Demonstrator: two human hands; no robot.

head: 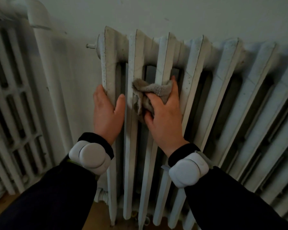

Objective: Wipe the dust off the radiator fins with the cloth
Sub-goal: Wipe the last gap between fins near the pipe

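Right hand (163, 113) grips crumpled grey-brown cloth (150, 93) around third fin of white cast-iron radiator (198, 63); left hand (106, 110) clasps end fin, bracing. Suggest full-length strokes, refolding cloth once dirty.

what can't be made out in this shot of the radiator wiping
1. Head view: most fingertips of the right hand are hidden by the cloth and a fin.
2. Head view: fingers of the left hand are hidden behind the end fin.
3. Head view: the radiator blurs rightward and is cut by the frame edge.
4. Head view: the second radiator, at left, is too blurred to judge dust.
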